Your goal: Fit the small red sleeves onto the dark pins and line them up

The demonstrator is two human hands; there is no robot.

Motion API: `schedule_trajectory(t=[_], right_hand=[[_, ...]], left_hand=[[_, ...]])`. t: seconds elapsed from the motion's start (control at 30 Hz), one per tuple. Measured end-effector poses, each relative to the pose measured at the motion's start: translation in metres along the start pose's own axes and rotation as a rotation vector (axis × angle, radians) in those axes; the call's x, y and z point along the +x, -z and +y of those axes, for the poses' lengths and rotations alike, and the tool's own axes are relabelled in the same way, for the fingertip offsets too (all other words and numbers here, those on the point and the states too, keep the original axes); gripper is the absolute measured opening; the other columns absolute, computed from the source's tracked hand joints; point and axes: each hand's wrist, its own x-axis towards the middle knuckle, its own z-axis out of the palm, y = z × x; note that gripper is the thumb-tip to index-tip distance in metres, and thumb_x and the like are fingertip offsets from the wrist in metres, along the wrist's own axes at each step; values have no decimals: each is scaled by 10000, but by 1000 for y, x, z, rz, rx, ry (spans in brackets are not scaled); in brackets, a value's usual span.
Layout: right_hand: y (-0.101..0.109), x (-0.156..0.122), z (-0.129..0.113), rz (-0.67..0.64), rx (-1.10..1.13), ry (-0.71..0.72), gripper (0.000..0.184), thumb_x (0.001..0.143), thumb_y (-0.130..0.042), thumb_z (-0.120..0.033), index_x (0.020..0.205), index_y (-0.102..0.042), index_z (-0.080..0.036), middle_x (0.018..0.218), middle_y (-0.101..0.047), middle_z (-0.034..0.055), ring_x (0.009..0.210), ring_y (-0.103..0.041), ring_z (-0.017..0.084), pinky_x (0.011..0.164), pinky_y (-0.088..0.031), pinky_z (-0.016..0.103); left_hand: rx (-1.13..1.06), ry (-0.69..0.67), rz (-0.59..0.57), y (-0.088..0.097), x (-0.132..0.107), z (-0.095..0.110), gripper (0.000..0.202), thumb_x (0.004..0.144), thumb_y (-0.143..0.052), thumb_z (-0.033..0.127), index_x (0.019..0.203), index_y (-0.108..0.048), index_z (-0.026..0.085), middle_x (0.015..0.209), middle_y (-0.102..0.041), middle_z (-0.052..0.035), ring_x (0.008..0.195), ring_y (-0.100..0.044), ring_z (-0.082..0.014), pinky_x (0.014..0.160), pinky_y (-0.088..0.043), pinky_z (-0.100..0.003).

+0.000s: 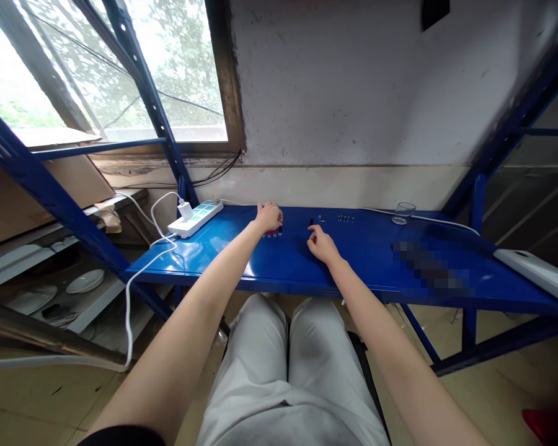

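Observation:
My left hand point(270, 217) reaches over a row of small red and black pieces point(274, 233) on the blue table point(242, 266). Its fingers are bent down and closed; whatever lies between the fingertips is too small to make out. To the right, my right hand point(323, 244) hovers low over the tabletop or rests on it, with loosely bent fingers and the index finger pointing left. A small black piece point(311, 221) stands just beyond that fingertip. Beside it lie tiny clear bits point(320, 219), and farther right a group of several small metallic pieces point(346, 218).
At the table's left end lies a white power strip point(198, 218) with a plugged-in charger point(185, 209) and white cable point(129, 310). A clear glass point(403, 213) stands at the back right, near a blurred-out dark object point(430, 269) and a white flat object point(539, 275).

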Motion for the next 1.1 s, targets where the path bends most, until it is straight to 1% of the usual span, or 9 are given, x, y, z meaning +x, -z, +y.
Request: schedule_trajectory(t=[0.13, 0.37, 0.63, 0.8, 0.97, 1.1], right_hand=[[1, -1, -2, -5, 5, -12, 387, 776, -409, -188, 1163, -416, -177, 737, -596, 38, 608, -536, 160, 501, -346, 247], [3, -2, -3, -16, -12, -16, 372, 789, -401, -194, 1160, -414, -175, 752, -595, 31, 623, -538, 150, 518, -345, 233], [2, 0, -3, -8, -61, -27, 276, 786, -392, -184, 1043, -491, -186, 735, -598, 25, 621, -536, 142, 524, -346, 229], [3, 0, -4, 27, -79, -49, 247, 779, -402, -191, 999, -515, -188, 736, -600, 26, 623, -531, 141, 522, -345, 228], [4, -1, -4, 84, -88, -93, 230, 777, -404, -203, 968, -532, -192, 736, -599, 26, 619, -528, 140, 514, -334, 228], [5, -1, -4, 124, -94, -134, 227, 774, -403, -208, 959, -534, -190, 715, -593, 23, 612, -523, 141, 505, -325, 228]], left_hand=[[6, 15, -9, 0, 0, -1, 44, 654, -685, 167, 696, -675, 156, 986, -575, -100, 1058, -418, -302, 936, -221, -490], [68, 53, -64, 3, -1, 0, 81, 682, -671, 226, 739, -681, 170, 1035, -573, -94, 1069, -414, -297, 928, -237, -490], [71, 54, -72, 5, -2, 4, 92, 685, -660, 229, 742, -684, 162, 1034, -573, -98, 1084, -410, -309, 938, -219, -494], [76, 47, -72, 5, -2, 4, 109, 694, -656, 251, 751, -684, 163, 1040, -569, -102, 1083, -407, -305, 941, -218, -505], [82, 46, -79, 6, -2, 5, 105, 696, -655, 259, 740, -685, 168, 1018, -579, -96, 1079, -407, -303, 956, -199, -517], [104, 49, -84, 8, -2, 6, 107, 699, -651, 256, 746, -683, 167, 1023, -584, -98, 1070, -414, -301, 948, -209, -521]])
